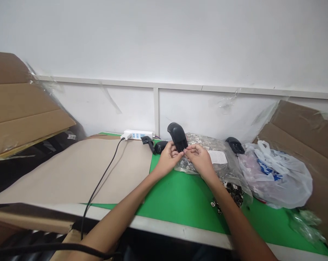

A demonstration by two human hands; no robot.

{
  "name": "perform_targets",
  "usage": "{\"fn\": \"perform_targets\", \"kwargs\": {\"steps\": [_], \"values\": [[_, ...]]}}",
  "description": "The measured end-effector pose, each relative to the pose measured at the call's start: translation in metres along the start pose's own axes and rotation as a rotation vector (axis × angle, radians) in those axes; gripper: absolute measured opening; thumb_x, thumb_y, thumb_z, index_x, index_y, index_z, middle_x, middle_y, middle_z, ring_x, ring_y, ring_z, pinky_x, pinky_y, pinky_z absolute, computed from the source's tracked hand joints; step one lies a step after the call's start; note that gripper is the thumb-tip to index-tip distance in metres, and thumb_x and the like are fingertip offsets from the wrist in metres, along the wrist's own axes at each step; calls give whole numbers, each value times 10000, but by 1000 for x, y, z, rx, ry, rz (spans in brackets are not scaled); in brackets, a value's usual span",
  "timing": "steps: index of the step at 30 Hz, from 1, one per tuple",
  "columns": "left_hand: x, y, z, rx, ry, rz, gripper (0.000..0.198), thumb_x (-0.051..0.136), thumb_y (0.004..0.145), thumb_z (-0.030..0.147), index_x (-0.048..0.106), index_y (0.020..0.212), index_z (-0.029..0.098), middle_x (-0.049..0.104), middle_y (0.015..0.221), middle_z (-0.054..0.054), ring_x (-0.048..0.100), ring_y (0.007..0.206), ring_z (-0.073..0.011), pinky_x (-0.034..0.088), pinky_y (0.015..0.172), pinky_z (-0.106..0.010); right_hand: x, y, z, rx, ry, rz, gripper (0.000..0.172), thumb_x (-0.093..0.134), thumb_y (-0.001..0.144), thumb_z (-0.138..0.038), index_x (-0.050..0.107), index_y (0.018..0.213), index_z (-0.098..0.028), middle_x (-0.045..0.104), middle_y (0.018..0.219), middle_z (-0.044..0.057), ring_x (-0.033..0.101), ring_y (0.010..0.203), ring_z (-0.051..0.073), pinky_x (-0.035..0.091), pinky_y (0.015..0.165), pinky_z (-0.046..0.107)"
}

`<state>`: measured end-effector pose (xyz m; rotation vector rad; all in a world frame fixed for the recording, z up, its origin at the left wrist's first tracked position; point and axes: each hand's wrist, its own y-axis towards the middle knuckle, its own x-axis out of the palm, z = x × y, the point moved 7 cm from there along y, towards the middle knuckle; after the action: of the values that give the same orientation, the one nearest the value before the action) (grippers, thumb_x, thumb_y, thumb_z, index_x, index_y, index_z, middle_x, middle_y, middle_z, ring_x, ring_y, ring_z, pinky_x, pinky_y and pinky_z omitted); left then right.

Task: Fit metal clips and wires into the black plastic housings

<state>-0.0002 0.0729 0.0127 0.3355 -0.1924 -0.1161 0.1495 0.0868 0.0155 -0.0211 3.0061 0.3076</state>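
Both hands meet over the middle of the green-topped table. My left hand (pixel 168 156) is closed around the lower left side of a black plastic housing (pixel 177 135) with a rounded, curved top and a hollow lower part. On its lower right end the fingers of my right hand (pixel 198 156) are pinched. Any small part between those fingertips is too small to make out. Behind the right hand lies a clear plastic bag (pixel 204 142) of small parts with a white label (pixel 217 157). Similar black plastic pieces (pixel 160 146) rest just left of the hands.
A white power strip (pixel 139 135) with a black cable (pixel 106 169) stands against the wall. Brown paper (pixel 71 170) covers the table's left side. To the right are another black housing (pixel 235 145), loose dark parts (pixel 234 194), a white plastic bag (pixel 289 183) and cardboard (pixel 302 145).
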Motion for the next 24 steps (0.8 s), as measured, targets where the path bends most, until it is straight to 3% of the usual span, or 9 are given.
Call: {"fn": "perform_targets", "kwargs": {"steps": [7, 14, 20, 24], "values": [[7, -3, -17, -35, -46, -15, 735, 876, 761, 364, 436, 1334, 224, 711, 1309, -149, 736, 1130, -207, 597, 966, -322, -1, -1, -2, -103, -86, 54, 314, 710, 735, -482, 676, 896, -215, 727, 860, 55, 680, 790, 215, 560, 751, 354], [13, -5, -23, 15, -87, -8, 626, 826, 790, 342, 487, 1299, 211, 678, 1335, -130, 693, 1207, -199, 553, 1078, -344, 0, -4, -5, -107, -74, 72, 304, 664, 727, -465, 692, 895, -214, 734, 872, 61, 691, 817, 228, 569, 802, 375], [12, -8, -21, -21, -19, 20, 526, 784, 812, 325, 538, 1259, 201, 719, 1213, -109, 729, 1059, -194, 588, 967, -330, 1, -5, -7, -141, -129, 83, 296, 660, 738, -451, 713, 916, -220, 756, 895, 64, 703, 841, 236, 576, 828, 387], [14, -10, -17, -2, 37, -16, 460, 761, 842, 330, 564, 1236, 196, 731, 1165, -94, 737, 1024, -190, 587, 1001, -355, 2, -1, -4, -114, -125, 6, 272, 704, 711, -424, 702, 892, -221, 754, 866, 55, 699, 808, 228, 581, 788, 377]]}}
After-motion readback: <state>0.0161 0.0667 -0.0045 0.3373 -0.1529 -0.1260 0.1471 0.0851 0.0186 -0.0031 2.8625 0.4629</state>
